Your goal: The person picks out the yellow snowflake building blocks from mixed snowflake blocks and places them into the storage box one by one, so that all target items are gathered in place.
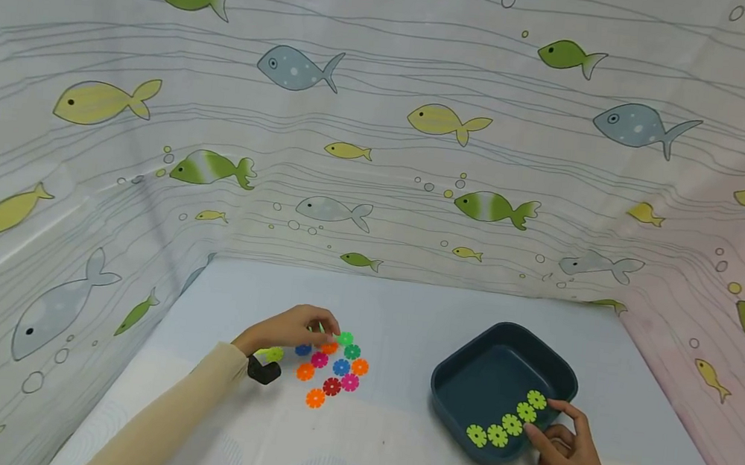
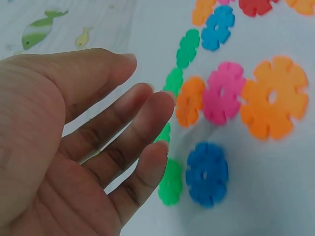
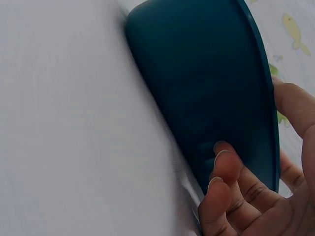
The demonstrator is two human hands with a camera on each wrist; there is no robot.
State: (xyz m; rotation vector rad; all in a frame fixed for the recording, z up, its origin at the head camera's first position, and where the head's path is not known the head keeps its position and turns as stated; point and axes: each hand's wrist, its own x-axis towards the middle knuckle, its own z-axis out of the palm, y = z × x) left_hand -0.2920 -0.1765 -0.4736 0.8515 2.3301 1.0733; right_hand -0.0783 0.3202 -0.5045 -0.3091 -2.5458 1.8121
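At lower right, your right hand (image 1: 572,452) grips the tray (image 1: 494,371), five yellow-green discs (image 1: 509,428) already inside, while your loosely spread, empty left hand (image 1: 298,326) hovers by mixed-colour discs (image 1: 337,371) still outside.

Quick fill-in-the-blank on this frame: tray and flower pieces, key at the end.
1. Inside the tray, ____ yellow-green pieces can be counted.
2. The tray is held at its edge by the person's ____ grip.
3. In the left wrist view, a ____ piece sits between two orange pieces.

Missing words: five; right; pink.
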